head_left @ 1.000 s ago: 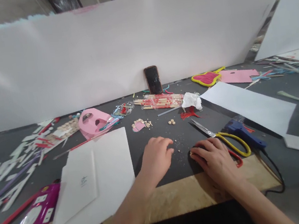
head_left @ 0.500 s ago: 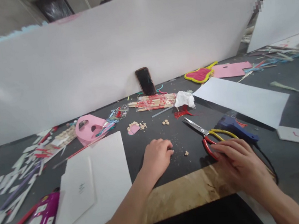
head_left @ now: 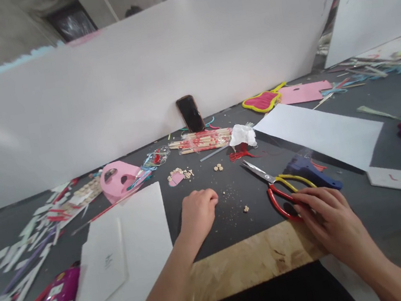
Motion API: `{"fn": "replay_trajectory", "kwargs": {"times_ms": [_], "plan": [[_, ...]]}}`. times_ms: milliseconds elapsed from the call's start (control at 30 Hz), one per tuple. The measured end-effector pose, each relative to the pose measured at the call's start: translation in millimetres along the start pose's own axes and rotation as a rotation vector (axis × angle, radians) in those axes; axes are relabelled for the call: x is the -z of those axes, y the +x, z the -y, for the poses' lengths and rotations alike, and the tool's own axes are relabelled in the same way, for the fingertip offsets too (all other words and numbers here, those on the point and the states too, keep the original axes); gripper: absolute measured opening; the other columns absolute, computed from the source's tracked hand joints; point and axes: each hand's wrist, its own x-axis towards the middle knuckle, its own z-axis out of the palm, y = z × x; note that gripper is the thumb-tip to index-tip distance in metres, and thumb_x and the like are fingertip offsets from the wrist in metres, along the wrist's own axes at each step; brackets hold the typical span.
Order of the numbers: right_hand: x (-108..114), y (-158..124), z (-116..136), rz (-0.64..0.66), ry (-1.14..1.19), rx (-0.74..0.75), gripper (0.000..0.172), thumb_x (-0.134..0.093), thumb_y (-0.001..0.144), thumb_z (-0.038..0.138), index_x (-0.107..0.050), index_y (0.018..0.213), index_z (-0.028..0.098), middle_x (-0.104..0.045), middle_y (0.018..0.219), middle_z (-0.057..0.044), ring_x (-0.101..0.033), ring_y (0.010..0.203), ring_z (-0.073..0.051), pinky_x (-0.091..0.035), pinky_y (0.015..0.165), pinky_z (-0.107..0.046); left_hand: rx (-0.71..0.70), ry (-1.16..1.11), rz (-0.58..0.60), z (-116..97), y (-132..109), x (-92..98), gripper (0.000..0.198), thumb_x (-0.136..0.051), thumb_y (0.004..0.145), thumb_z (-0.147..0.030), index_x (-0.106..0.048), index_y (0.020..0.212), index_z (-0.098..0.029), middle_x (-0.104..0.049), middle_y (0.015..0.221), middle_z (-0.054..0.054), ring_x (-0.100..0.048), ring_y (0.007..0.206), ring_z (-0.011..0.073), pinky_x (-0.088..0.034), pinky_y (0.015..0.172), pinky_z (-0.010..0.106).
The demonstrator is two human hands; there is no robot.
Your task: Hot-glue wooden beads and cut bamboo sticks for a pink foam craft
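Observation:
My left hand (head_left: 198, 216) rests on the dark tabletop with its fingers curled together; what they hold, if anything, is hidden. Beside it lie scattered crumbs and a small beige cluster of beads (head_left: 246, 209). Scissors (head_left: 261, 171) with one red and one yellow handle lie with blades pointing away to the left, slightly parted. My right hand (head_left: 328, 212) is at their handle end, fingers stretched out and fingertips at the red handle, not wrapped round it. Behind the scissors' handles is a blue glue gun (head_left: 315, 173). Farther back, more beige beads (head_left: 218, 167) lie in a small heap.
White sheets (head_left: 146, 239) lie at left, near a purple packet (head_left: 57, 300) and loose strips. A pink cutout (head_left: 120, 180), bundled sticks (head_left: 202, 141), crumpled tissue (head_left: 242, 135) and a leaning phone (head_left: 190, 113) stand toward the white partition (head_left: 136, 74). White board (head_left: 326, 131) lies right.
My left hand has drawn left, away from the crumbs, and its fingers have curled in. My right hand has slid right along the scissors' handles, baring more of the red one. The view has shifted slightly.

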Motion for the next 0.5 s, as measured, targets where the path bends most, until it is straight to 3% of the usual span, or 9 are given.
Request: {"fn": "replay_trajectory", "kwargs": {"times_ms": [67,267,500], "plan": [[-2.1,-0.5,-1.1,0.006,-0.011,0.021,0.023,-0.048,0.09,0.033,-0.066,0.1,0.022,-0.064,0.101,-0.01,-0.056,0.092,-0.025,-0.048,0.081,-0.042,0.047,-0.104,-0.012,3.2,-0.7,2.6,0.016,-0.05,0.084,-0.02,-0.067,0.084,-0.023,-0.07,0.085,0.003,-0.061,0.082,0.0206,-0.042,0.074,0.032],[-7.0,8.1,-2.7,0.07,-0.161,-0.003,0.036,-0.044,0.091,0.037,-0.061,0.114,0.014,-0.063,0.109,-0.014,-0.055,0.099,-0.029,-0.047,0.085,-0.045,0.24,-0.854,-0.004,-4.7,-7.2,1.0,0.018,-0.064,0.076,-0.034,-0.066,0.083,-0.018,-0.067,0.076,0.002,-0.057,0.067,0.0144,-0.042,0.063,0.025],[-10.4,26.4,-8.9,0.236,-0.252,0.032,0.036,-0.043,0.091,0.036,-0.061,0.115,0.016,-0.065,0.11,-0.013,-0.056,0.103,-0.029,-0.046,0.086,-0.045,0.25,-1.172,-0.049,-9.0,-10.8,-5.3,0.02,-0.069,0.072,-0.035,-0.067,0.083,-0.018,-0.068,0.079,0.002,-0.06,0.079,0.0146,-0.043,0.072,0.024]]}}
